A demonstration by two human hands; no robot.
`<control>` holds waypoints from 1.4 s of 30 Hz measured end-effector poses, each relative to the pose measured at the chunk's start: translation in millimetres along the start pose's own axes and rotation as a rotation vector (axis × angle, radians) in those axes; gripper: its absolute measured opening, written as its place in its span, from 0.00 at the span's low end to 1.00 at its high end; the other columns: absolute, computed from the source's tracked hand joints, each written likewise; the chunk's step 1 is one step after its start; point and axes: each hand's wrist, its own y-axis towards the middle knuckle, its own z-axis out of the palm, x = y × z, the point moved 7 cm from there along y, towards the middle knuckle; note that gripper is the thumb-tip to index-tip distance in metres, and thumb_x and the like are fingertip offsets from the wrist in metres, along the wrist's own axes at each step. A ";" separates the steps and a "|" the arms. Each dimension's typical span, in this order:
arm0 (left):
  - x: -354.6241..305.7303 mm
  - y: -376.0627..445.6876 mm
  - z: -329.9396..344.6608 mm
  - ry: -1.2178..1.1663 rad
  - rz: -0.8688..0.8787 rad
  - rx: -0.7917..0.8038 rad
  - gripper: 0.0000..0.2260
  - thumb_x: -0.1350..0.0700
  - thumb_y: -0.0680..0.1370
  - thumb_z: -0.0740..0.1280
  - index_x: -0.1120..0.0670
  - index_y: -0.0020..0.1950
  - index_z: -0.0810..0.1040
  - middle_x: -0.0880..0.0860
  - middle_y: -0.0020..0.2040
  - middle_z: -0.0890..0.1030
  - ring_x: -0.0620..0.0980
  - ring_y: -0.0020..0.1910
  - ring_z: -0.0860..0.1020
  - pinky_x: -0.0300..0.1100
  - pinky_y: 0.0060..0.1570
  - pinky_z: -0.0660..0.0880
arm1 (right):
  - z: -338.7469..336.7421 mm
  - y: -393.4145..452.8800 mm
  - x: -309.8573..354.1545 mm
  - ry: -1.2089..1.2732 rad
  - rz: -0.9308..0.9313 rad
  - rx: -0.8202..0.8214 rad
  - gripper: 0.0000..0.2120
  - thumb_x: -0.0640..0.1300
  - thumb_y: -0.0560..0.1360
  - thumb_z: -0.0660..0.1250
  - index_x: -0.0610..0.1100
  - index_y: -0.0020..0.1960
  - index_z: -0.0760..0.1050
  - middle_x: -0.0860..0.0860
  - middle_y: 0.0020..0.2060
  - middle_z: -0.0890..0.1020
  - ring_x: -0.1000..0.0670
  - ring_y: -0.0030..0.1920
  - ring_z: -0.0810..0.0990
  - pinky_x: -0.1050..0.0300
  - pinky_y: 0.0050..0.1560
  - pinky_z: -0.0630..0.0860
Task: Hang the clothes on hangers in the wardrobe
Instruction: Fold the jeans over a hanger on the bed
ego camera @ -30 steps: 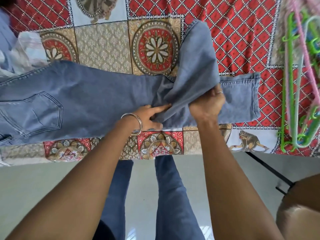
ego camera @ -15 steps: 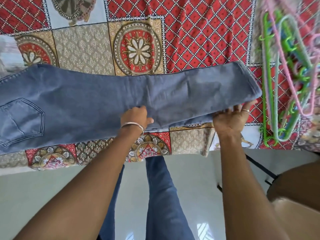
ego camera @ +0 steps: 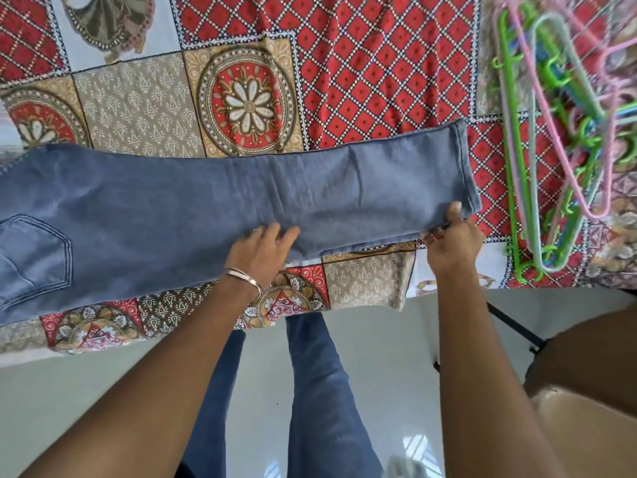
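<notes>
A pair of blue jeans (ego camera: pixel 206 208) lies flat across the patterned bed cover (ego camera: pixel 379 81), legs stacked and pointing right, a back pocket showing at the far left. My left hand (ego camera: pixel 262 250) rests on the near edge of the legs about halfway along, fingers fairly straight. At the hem end my right hand (ego camera: pixel 451 239) pinches the near corner of the leg cuffs. A heap of plastic hangers (ego camera: pixel 551 139) in green, pink and pale grey lies on the bed to the right of the cuffs.
The bed edge runs along just in front of my legs (ego camera: pixel 310 391), above a pale tiled floor. A brown round stool or chair (ego camera: pixel 586 391) with black legs stands at the lower right. No wardrobe is in sight.
The folded-over upper leg has been laid flat onto the lower one. My right hand slid along to the cuffs, and my left hand flattened on the near edge.
</notes>
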 end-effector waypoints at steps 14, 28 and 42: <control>-27.9 -6.6 1.2 -0.054 0.095 -0.030 0.41 0.67 0.73 0.67 0.46 0.78 0.50 0.53 0.55 0.74 0.55 0.51 0.76 0.46 0.46 0.74 | 26.3 -25.2 -61.3 -0.295 -0.046 0.009 0.14 0.40 0.75 0.70 0.39 0.57 0.72 0.43 0.54 0.80 0.40 0.54 0.81 0.44 0.47 0.82; -13.1 -14.7 46.6 -0.107 -0.124 0.103 0.48 0.42 0.75 0.66 0.45 0.73 0.26 0.53 0.73 0.25 0.62 0.72 0.28 0.68 0.67 0.37 | 77.8 -85.2 -107.4 0.139 0.281 0.153 0.21 0.33 0.70 0.74 0.38 0.61 0.74 0.42 0.53 0.83 0.44 0.47 0.84 0.53 0.40 0.82; 181.0 -95.2 38.9 -1.660 -0.787 -0.477 0.07 0.60 0.80 0.63 0.55 0.56 0.78 0.46 0.33 0.83 0.39 0.25 0.78 0.32 0.24 0.72 | 152.7 -211.5 -43.7 -0.606 -0.822 0.114 0.21 0.27 0.71 0.63 0.28 0.63 0.68 0.31 0.57 0.76 0.35 0.56 0.74 0.55 0.56 0.71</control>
